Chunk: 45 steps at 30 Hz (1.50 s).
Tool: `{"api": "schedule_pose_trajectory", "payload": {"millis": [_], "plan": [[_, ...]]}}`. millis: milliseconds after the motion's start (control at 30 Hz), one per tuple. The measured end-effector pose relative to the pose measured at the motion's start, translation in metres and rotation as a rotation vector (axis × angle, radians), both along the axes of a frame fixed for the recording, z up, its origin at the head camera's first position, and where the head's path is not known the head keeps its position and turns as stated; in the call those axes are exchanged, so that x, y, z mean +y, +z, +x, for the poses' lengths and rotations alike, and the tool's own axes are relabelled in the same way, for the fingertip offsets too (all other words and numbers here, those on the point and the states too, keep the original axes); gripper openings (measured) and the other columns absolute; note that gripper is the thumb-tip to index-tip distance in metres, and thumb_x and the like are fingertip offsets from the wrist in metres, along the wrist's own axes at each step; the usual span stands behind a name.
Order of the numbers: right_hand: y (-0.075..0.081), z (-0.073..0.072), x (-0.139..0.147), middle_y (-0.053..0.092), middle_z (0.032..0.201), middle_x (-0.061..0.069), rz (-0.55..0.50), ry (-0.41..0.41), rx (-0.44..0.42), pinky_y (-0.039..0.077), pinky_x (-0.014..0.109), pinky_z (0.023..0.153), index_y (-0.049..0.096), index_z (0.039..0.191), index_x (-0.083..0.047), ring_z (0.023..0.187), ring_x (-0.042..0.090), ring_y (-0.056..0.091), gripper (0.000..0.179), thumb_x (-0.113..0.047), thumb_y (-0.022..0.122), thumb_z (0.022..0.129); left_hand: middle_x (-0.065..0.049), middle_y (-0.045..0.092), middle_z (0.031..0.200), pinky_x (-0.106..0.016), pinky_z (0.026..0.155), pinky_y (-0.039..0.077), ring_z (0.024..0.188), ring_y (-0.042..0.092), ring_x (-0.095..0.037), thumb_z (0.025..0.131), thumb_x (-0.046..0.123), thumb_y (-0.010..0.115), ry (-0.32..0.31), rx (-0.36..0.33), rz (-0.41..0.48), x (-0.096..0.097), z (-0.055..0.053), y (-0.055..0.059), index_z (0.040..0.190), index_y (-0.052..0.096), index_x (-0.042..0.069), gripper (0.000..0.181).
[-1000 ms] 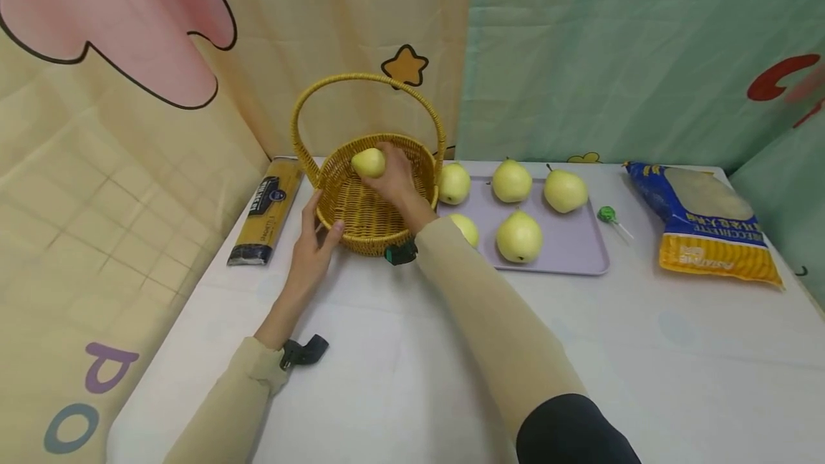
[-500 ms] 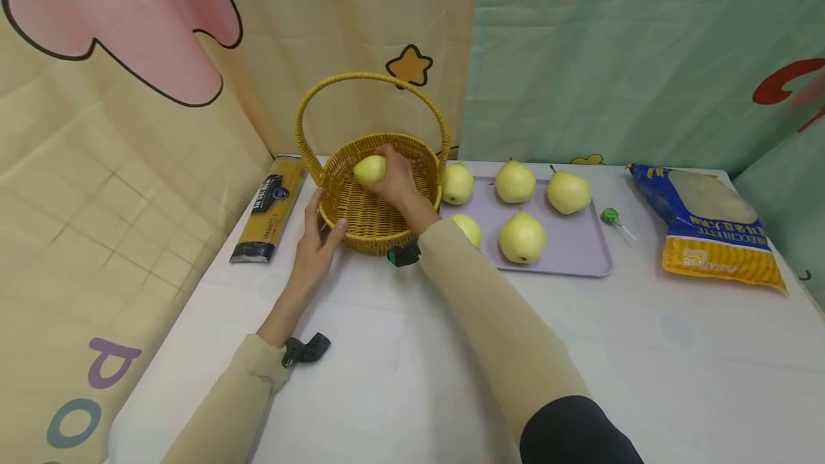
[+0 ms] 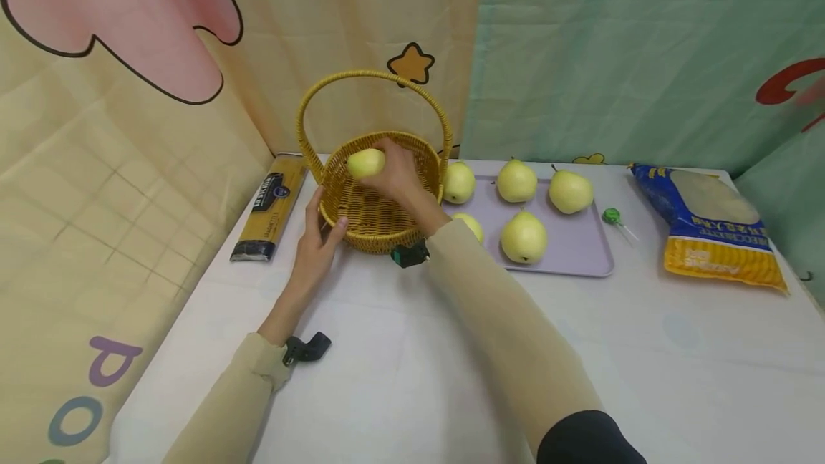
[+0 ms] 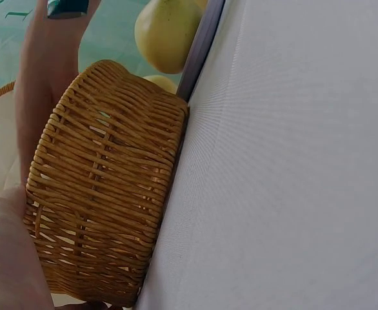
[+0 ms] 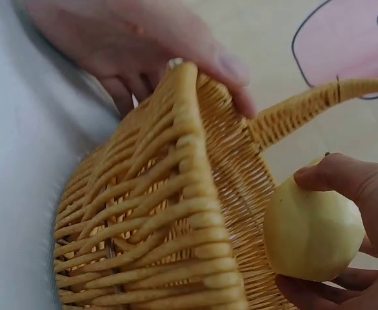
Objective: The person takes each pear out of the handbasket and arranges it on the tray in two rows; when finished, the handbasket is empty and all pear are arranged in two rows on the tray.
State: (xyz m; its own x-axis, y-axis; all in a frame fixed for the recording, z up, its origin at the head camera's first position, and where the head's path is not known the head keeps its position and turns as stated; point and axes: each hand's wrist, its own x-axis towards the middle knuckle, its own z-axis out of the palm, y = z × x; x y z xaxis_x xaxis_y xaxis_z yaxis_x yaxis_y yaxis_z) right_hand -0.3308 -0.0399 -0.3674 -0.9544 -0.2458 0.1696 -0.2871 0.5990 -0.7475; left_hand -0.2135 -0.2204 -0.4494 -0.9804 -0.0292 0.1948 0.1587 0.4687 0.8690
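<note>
A pale yellow-green pear (image 3: 365,163) is in my right hand (image 3: 398,172), over the inside of a round wicker basket (image 3: 380,242) with a tall hoop handle. The right wrist view shows the thumb on top of the pear (image 5: 311,226) and fingers beneath it. My left hand (image 3: 314,253) grips the basket's left side, its thumb near the front rim. In the left wrist view the woven wall (image 4: 105,187) of the basket hides most of those fingers. The part of the basket floor that shows is bare; my right hand covers the rest.
Right of the basket lies a lilac tray (image 3: 580,256) with several pears. Farther right are a green lollipop (image 3: 611,216) and a blue-and-yellow pasta bag (image 3: 715,228). A spaghetti pack (image 3: 269,210) lies to the left. Patterned curtains (image 3: 548,56) hang behind the table.
The pear in my right hand dipped slightly, then rose and moved a little left within the basket opening. My left hand stays at the basket's side.
</note>
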Motion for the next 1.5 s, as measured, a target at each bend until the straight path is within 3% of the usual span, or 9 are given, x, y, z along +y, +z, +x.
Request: {"api": "schedule_pose_trajectory", "payload": {"millis": [333,533,733,967,1333,1500], "plan": [[0.027,0.038,0.022,0.068,0.13,0.009,-0.069,0.008,0.025,0.057,0.043,0.09,0.061,0.139,-0.013,0.11,0.027,0.063,0.067,-0.037,0.088,0.082,-0.009,0.014,0.177,-0.053,0.131,0.027,0.16,0.025,-0.038,0.111,0.045,0.051,-0.003,0.008,-0.002,-0.003,0.0,-0.001,0.17,0.002,0.038,0.077],[0.037,0.057,0.043,0.068,0.134,0.001,-0.104,0.037,0.06,0.05,0.044,0.099,0.063,0.139,-0.019,0.113,0.023,0.062,0.068,-0.04,0.088,0.079,-0.011,0.015,0.177,-0.054,0.13,0.027,0.16,0.026,-0.039,0.111,0.043,0.051,-0.003,0.013,0.003,-0.004,0.002,-0.002,0.17,0.002,0.037,0.077],[0.043,0.077,0.074,0.068,0.134,-0.001,-0.151,0.06,0.052,0.057,0.042,0.089,0.063,0.141,-0.022,0.108,0.02,0.065,0.068,-0.04,0.088,0.081,-0.014,0.016,0.177,-0.053,0.13,0.027,0.16,0.027,-0.039,0.111,0.042,0.051,-0.009,0.013,0.003,-0.002,0.001,-0.002,0.17,0.002,0.038,0.076],[0.047,0.09,0.102,0.065,0.137,-0.001,-0.208,0.065,0.023,0.06,0.042,0.086,0.061,0.144,-0.023,0.114,0.023,0.064,0.07,-0.04,0.089,0.082,-0.014,0.016,0.176,-0.053,0.13,0.028,0.159,0.028,-0.039,0.111,0.041,0.051,-0.014,0.021,0.007,-0.001,0.0,-0.004,0.17,0.003,0.038,0.077],[0.042,0.106,0.154,0.064,0.138,0.001,-0.241,-0.022,0.026,0.059,0.042,0.083,0.063,0.14,-0.023,0.12,0.025,0.065,0.065,-0.037,0.09,0.083,-0.016,0.019,0.175,-0.054,0.13,0.028,0.159,0.03,-0.039,0.111,0.039,0.052,-0.031,0.029,0.003,-0.001,-0.001,-0.004,0.17,0.003,0.037,0.077],[0.041,0.106,0.177,0.063,0.14,0.004,-0.259,-0.053,0.017,0.057,0.039,0.091,0.061,0.142,-0.019,0.123,0.026,0.065,0.065,-0.034,0.089,0.086,-0.016,0.019,0.175,-0.054,0.13,0.028,0.158,0.03,-0.04,0.111,0.039,0.052,-0.027,0.036,0.014,0.0,-0.001,-0.004,0.17,0.003,0.035,0.076]]}}
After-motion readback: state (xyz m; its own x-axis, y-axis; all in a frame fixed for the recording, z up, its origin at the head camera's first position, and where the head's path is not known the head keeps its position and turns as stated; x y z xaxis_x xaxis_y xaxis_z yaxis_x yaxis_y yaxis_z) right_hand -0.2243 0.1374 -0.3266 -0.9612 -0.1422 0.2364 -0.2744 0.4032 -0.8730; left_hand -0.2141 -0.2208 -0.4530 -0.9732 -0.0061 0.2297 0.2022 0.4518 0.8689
